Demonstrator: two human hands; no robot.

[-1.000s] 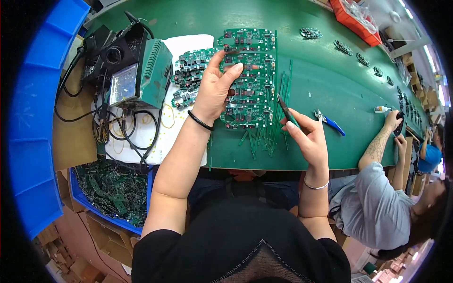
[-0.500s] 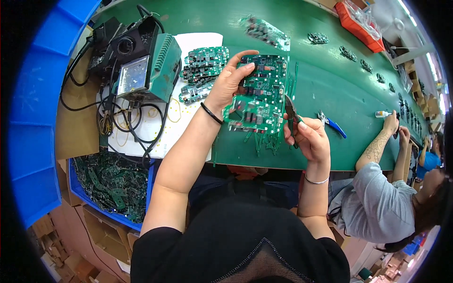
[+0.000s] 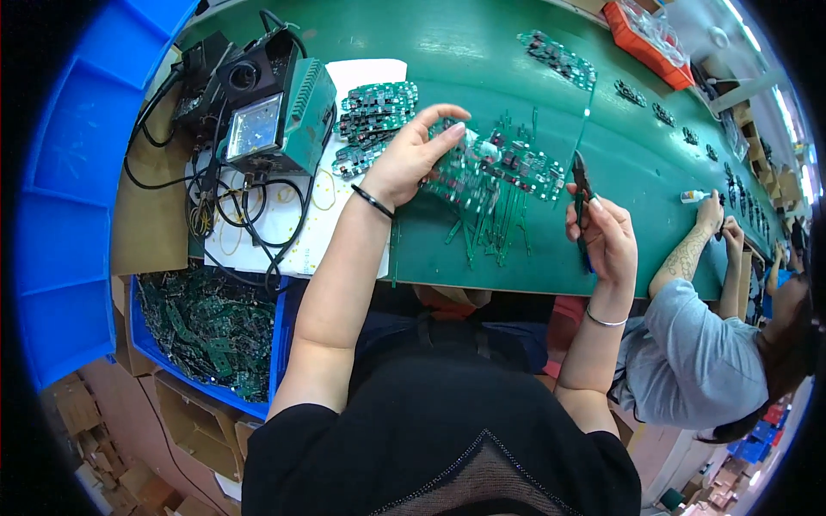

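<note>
My left hand (image 3: 422, 155) pinches the left end of a green circuit board panel (image 3: 508, 168), blurred by motion and tilted above the bench. My right hand (image 3: 607, 232) is closed round dark-jawed cutters (image 3: 582, 185), their tips pointing up beside the panel's right end. A thin green strip (image 3: 584, 120) runs from near the jaws up to a separate circuit board (image 3: 557, 58); whether it joins either one I cannot tell. Below the panel, several narrow green offcuts (image 3: 499, 224) lie on the bench. A stack of circuit boards (image 3: 376, 116) lies left of my left hand.
A soldering station (image 3: 288, 120) with looped cables stands at the left on white paper. A blue bin (image 3: 211, 335) full of board scraps sits below. Several boards (image 3: 662, 113) lie along the green bench (image 3: 413, 43), toward a red tray (image 3: 650, 43). A co-worker (image 3: 697, 344) works at right.
My right hand and cutters have moved right, away from the panel. The panel has tilted. The separate board at the top appears farther right, and more offcuts show below.
</note>
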